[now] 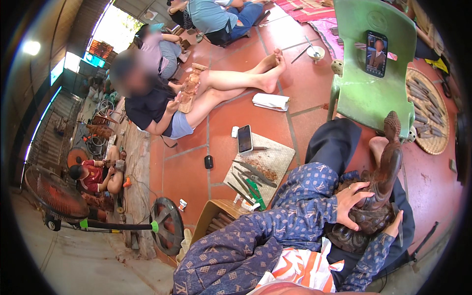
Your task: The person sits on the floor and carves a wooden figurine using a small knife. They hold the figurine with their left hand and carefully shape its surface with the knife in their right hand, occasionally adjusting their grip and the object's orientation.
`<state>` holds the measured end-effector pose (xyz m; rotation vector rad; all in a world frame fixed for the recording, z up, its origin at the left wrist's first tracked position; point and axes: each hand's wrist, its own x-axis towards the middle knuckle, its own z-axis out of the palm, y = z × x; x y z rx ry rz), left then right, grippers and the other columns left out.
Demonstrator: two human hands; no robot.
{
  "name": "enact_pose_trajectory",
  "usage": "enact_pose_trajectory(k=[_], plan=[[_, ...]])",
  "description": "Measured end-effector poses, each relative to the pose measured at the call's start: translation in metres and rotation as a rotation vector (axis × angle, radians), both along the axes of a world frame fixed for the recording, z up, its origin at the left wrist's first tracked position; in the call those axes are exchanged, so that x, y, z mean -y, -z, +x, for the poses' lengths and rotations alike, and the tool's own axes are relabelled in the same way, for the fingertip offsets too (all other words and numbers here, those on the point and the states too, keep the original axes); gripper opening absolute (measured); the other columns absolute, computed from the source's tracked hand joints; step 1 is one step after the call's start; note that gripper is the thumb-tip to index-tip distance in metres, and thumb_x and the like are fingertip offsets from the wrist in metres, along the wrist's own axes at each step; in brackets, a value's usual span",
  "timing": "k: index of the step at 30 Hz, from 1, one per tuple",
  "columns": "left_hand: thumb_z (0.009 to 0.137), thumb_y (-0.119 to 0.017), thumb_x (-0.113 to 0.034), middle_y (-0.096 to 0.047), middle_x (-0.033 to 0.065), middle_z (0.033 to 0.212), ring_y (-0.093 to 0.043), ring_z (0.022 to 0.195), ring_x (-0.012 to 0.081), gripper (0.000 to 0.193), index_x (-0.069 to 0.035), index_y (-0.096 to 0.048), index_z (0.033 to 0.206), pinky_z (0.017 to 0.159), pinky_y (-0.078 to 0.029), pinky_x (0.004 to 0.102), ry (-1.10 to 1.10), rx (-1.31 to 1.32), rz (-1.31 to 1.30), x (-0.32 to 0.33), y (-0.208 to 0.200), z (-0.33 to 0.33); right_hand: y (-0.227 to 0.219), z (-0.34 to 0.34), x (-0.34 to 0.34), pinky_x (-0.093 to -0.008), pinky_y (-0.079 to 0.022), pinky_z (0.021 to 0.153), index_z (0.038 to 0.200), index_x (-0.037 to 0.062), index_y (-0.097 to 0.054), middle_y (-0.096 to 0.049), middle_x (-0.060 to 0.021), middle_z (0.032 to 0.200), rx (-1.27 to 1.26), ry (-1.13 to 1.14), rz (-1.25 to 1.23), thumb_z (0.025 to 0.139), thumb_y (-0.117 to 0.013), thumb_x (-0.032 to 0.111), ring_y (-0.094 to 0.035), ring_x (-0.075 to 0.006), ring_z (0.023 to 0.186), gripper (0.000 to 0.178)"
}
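Observation:
A dark brown carved wooden statue (381, 216) leans across my lap, its long knobbed end (392, 127) pointing up toward a green chair. My left hand (353, 204) grips its near side with the fingers curved over the carving; a ring shows on one finger. On the statue's right side is my right hand (392, 227), closed round a thin flat tool (400, 232), whose exact kind I cannot make out. Part of that hand is hidden by the wood. Patterned blue sleeves (305, 196) cover my arms, and an orange-and-white striped cloth (307, 265) lies by my waist.
The green plastic chair (364, 98) bears a phone (376, 54); a round woven tray (410, 78) holds several tools. A mat (282, 155) carries carving tools and another phone (244, 139). At left are a seated person with a wooden carving (189, 93) and a standing fan (56, 191).

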<state>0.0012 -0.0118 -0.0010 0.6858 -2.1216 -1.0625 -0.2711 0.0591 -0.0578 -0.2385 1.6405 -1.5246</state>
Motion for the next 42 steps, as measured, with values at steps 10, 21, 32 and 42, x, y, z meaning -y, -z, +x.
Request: enact_pose_trajectory(k=[10,21,32,42], plan=[[0.053,-0.089,-0.044,-0.024,0.0258,0.149,-0.036,0.132,0.0482,0.112,-0.014,-0.034,0.146,0.109,-0.034,0.0514,-0.004,0.002,-0.012,0.0,0.002,0.0,0.01,-0.006,0.002,-0.0343,-0.044,0.1,0.13,-0.0031,-0.053,-0.058,-0.0137,0.127,0.077,0.064,0.001,0.097,-0.053,0.045,-0.056,-0.0228,0.114,0.058],[0.053,-0.088,-0.046,-0.026,0.0263,0.148,-0.036,0.131,0.0478,0.111,-0.013,-0.034,0.145,0.108,-0.034,0.0519,-0.015,-0.004,-0.028,0.0,0.003,0.002,-0.008,0.009,0.004,-0.0359,-0.044,0.101,0.13,-0.0037,-0.054,-0.058,-0.0147,0.128,0.01,0.049,0.047,0.1,-0.047,0.045,-0.056,-0.0234,0.116,0.058],[0.053,-0.088,-0.048,-0.031,0.0271,0.143,-0.04,0.125,0.0501,0.106,-0.015,-0.039,0.141,0.105,-0.037,0.0537,-0.064,-0.058,-0.039,0.002,0.008,-0.006,0.036,-0.045,-0.019,-0.0359,-0.046,0.1,0.15,0.0148,-0.035,-0.056,-0.0188,0.132,-0.524,-0.349,0.029,0.096,-0.048,-0.003,-0.057,-0.0259,0.116,0.058],[0.067,-0.082,-0.046,-0.034,0.027,0.14,-0.039,0.126,0.0483,0.085,-0.016,-0.045,0.137,0.106,-0.036,0.0518,-0.072,-0.113,0.006,0.001,0.016,-0.014,0.006,-0.033,-0.002,-0.0337,-0.043,0.103,0.147,0.0099,-0.041,-0.051,-0.0164,0.136,-0.132,-0.009,0.106,0.102,-0.044,0.012,-0.055,-0.0231,0.117,0.044]])
